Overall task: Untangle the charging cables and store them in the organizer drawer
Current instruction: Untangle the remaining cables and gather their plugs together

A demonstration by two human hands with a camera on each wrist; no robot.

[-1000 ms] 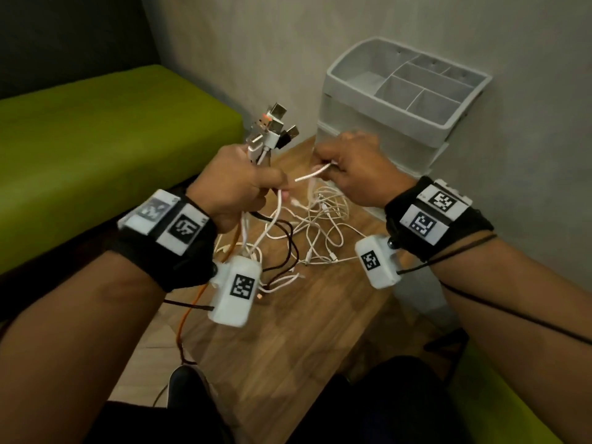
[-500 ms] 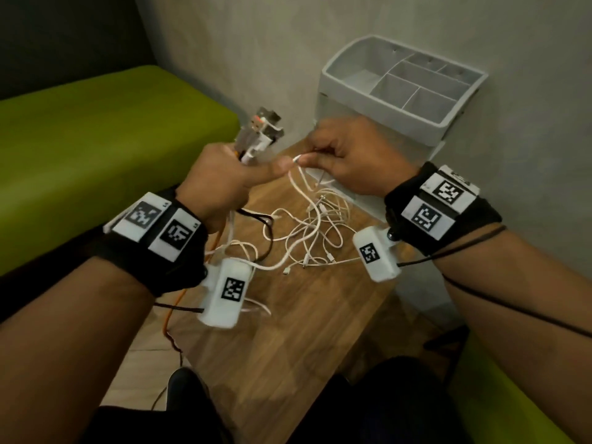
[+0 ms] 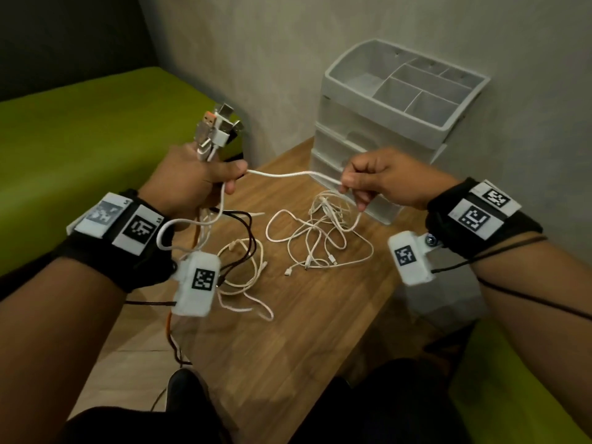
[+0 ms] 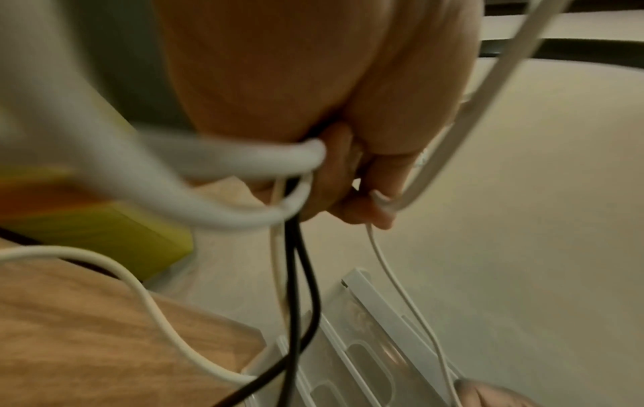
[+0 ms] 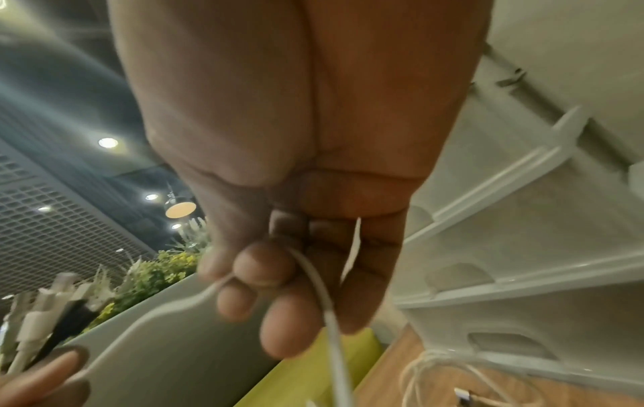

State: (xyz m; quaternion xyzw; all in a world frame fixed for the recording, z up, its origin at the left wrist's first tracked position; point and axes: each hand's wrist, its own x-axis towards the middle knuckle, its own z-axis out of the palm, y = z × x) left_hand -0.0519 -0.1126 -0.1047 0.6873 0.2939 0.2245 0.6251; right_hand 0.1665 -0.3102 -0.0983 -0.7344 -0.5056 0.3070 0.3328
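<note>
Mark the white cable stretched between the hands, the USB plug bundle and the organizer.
white cable (image 3: pixel 288 174), head view, middle of the stretched span.
USB plug bundle (image 3: pixel 216 129), head view, plug housings above the fist.
organizer (image 3: pixel 407 121), head view, top tray's front rim.

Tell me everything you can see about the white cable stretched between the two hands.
The white cable is thin, round and looks rubbery. One stretch runs nearly level, sagging slightly, from the left hand, which grips it with a bundle of USB plugs, to the right hand, which pinches it. Past that pinch it drops into the loose white tangle on the wooden table. Its ends cannot be traced.
</note>
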